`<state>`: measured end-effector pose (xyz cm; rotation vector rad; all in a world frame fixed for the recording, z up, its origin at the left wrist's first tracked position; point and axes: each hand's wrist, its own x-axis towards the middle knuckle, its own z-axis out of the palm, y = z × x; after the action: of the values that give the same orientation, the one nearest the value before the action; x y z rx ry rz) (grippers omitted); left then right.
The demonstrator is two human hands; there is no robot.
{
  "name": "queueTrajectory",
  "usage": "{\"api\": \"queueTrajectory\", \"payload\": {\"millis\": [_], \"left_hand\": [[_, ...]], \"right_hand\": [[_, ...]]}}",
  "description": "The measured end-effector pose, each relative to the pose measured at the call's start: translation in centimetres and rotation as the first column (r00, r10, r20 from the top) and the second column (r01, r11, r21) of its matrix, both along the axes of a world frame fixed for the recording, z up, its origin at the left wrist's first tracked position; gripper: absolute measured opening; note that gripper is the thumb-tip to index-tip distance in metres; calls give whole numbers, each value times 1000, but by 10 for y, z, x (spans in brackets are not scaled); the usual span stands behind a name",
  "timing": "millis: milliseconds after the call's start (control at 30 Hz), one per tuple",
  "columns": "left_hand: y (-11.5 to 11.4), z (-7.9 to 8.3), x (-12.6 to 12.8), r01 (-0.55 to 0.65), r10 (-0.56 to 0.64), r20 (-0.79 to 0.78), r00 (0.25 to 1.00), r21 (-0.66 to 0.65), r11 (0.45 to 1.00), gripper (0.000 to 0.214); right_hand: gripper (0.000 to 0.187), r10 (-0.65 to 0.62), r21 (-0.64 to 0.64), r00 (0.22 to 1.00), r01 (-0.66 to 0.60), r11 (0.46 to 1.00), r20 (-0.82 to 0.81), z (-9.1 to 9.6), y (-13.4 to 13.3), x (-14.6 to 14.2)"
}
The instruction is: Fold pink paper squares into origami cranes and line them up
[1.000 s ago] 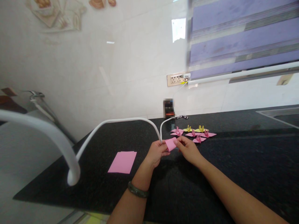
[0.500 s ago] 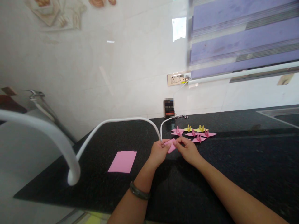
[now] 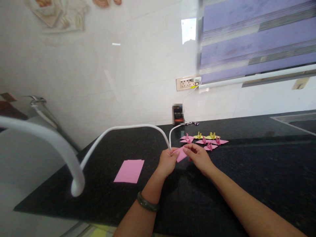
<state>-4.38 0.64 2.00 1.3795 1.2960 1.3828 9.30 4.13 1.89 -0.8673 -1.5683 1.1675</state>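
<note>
A small folded piece of pink paper is held between both hands above the dark countertop. My left hand pinches its left side, thumb on top. My right hand grips the right side between thumb and fingers. Just beyond my right hand stand several folded paper cranes, among them a pink crane and a yellow crane. To the left of my left arm lies a stack of pink paper sheets, flat on the counter.
A white flexible tube arches over the counter at left and comes down close behind my left hand. A phone-like device leans against the wall, a cable running up to the wall socket. A sink edge shows at far right.
My right hand has shifted slightly left and turned over the pink paper, covering a crane behind it. My left hand has stayed nearly in place.
</note>
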Motion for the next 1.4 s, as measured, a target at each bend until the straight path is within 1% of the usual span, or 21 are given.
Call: {"api": "queueTrajectory", "payload": {"millis": [267, 467, 533, 600, 667, 733, 800, 900, 1000, 1067, 1133, 1267, 1333, 1400], "left_hand": [[-3, 3, 0, 3, -3, -56, 998, 5, 1000, 26], [-4, 6, 0, -55, 55, -120, 991, 7, 998, 23], [-4, 7, 0, -64, 64, -76, 995, 4, 998, 23], [-3, 7, -1, -66, 66, 22, 998, -20, 998, 24], [-2, 7, -3, -61, 68, 121, 990, -55, 997, 24], [-2, 6, -5, -58, 72, 182, 981, -80, 995, 25], [-1, 6, -6, -66, 81, 198, 977, -82, 994, 25], [0, 5, -6, -91, 102, 184, 978, -66, 994, 24], [-1, 5, -3, -125, 132, 172, 976, -52, 991, 22], [-1, 6, -2, -141, 145, 160, 976, -39, 989, 21], [-1, 8, -2, -151, 153, 142, 978, -28, 988, 20], [-1, 8, -3, -144, 144, 89, 985, -13, 990, 20], [-1, 6, -3, -112, 112, 30, 993, 3, 994, 20], [-1, 3, -2, -88, 88, -39, 995, 17, 996, 21]], "right_hand": [[24, 13, 14, 999, -14, 1000, 35, 3, -2, 2], [19, -14, 154, 991, -7, 988, 134, 4, -1, 3], [22, -4, 142, 991, -15, 990, 133, 4, -1, 3], [27, -1, 112, 994, -12, 994, 111, 5, -1, 4], [32, 14, 110, 995, -26, 994, 104, 6, -1, 6], [36, 55, 135, 990, -73, 988, 130, 6, 0, 7], [38, 98, 160, 982, -124, 979, 163, 6, 1, 8], [39, 113, 214, 975, -153, 965, 191, 6, 1, 8], [38, 95, 281, 970, -157, 947, 224, 7, 0, 9], [38, 86, 291, 968, -155, 944, 236, 9, -1, 9], [35, 84, 262, 970, -145, 954, 230, 10, -2, 9], [28, 91, 123, 981, -113, 986, 172, 8, -2, 5], [26, 71, 112, 983, -91, 990, 171, 6, -2, 3], [22, 34, 150, 979, -65, 987, 200, 4, -2, 2]]}}
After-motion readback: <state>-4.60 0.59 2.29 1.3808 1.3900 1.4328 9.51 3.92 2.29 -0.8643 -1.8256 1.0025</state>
